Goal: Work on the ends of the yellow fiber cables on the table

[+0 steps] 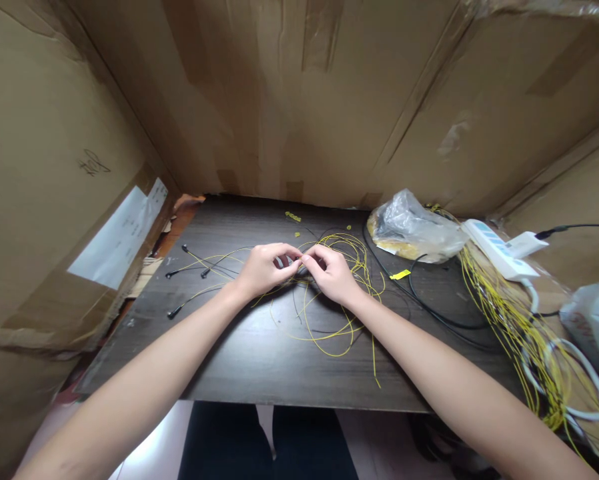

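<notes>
Left hand (272, 272) and right hand (330, 272) are basically fingertip to fingertip, each with thumb and finger pinched closed on the yellow wires (358, 252); can't tell which strand, too small. The wires sit mid surface (279, 357), looping loosely around and under the right hand, with black plugs (174, 311) off past the left one. Yellow scraps (293, 217) lie just beyond. Over to the right: black cable, a plastic bag (414, 223), then a white power strip (499, 250) by another wire bundle (502, 317).
</notes>
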### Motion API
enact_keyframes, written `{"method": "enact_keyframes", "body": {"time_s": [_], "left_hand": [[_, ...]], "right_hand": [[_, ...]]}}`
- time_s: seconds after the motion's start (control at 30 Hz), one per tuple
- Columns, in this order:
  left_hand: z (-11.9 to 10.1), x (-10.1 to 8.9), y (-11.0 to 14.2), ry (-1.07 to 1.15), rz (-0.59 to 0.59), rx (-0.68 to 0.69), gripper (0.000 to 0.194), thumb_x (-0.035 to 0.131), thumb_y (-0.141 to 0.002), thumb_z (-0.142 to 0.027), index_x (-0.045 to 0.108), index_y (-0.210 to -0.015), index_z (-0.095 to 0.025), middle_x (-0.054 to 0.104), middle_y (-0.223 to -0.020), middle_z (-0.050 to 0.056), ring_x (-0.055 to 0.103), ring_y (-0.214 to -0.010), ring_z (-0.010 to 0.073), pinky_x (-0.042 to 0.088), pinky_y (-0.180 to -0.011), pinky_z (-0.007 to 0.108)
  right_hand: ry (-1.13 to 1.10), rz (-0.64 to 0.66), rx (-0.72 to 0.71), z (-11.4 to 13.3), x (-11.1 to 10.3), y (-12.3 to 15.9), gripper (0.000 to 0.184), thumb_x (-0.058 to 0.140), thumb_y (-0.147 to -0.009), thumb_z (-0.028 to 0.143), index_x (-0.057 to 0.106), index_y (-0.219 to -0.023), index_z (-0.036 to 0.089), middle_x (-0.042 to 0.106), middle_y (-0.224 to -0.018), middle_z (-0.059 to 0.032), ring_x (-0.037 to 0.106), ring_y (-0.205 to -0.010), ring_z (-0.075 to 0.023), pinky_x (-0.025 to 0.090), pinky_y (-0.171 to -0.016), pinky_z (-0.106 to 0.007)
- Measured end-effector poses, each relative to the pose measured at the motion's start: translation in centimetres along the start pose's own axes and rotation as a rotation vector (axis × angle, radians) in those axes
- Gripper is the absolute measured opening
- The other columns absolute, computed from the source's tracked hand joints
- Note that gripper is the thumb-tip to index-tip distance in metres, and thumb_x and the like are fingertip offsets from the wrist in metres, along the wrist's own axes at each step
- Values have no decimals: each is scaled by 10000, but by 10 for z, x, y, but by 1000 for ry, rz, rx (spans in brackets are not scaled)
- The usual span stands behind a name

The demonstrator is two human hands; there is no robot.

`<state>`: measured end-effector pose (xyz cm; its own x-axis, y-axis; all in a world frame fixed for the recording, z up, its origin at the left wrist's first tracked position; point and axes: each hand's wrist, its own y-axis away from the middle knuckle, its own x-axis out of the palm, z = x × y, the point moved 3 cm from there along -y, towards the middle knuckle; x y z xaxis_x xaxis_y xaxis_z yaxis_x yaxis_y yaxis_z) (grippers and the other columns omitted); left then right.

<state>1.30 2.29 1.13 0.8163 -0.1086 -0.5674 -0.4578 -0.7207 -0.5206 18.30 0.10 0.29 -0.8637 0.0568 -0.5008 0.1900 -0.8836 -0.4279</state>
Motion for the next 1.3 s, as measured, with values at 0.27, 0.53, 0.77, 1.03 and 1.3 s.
{"method": "enact_keyframes", "body": {"time_s": [0.27, 0.53, 0.77, 1.03, 1.3], "left_hand": [[0, 0, 0, 2, -15, 23, 110, 686, -883, -232, 760, -926, -162, 764, -818, 28, 646, -621, 103, 525, -588, 194], [0, 1, 0, -30, -6, 26, 102, 671, -892, -233, 742, -915, -164, 755, -815, 24, 653, -628, 105, 524, -588, 194], [2, 1, 0, -25, 4, 9, 112, 670, -879, -230, 753, -923, -168, 762, -825, 26, 660, -636, 109, 532, -593, 197], [7, 1, 1, 43, -25, -80, 201, 728, -872, -309, 738, -1019, -173, 783, -843, 28, 702, -657, 122, 570, -613, 200], [4, 1, 0, 46, -10, -71, 141, 702, -890, -301, 762, -913, -175, 782, -825, 26, 708, -676, 131, 561, -603, 200]], "right_hand": [[-13, -13, 11, -1, 0, 0, 188, 560, -921, 314, 605, -784, 194, 619, -741, -21, 540, -653, -153, 423, -628, -283], [-13, 17, 22, -1, 1, 0, 309, 506, -975, 378, 585, -735, 200, 581, -683, -7, 524, -642, -151, 403, -634, -281], [2, 10, 1, -1, 0, 0, 204, 543, -940, 316, 627, -800, 194, 633, -765, -27, 560, -680, -160, 432, -658, -285], [-46, 10, 35, -1, 0, -1, 239, 518, -954, 323, 638, -797, 190, 649, -753, -25, 567, -671, -158, 431, -637, -278], [-69, 6, 61, -1, 0, 0, 257, 530, -951, 379, 647, -818, 193, 655, -744, -23, 565, -657, -159, 426, -626, -277]]}}
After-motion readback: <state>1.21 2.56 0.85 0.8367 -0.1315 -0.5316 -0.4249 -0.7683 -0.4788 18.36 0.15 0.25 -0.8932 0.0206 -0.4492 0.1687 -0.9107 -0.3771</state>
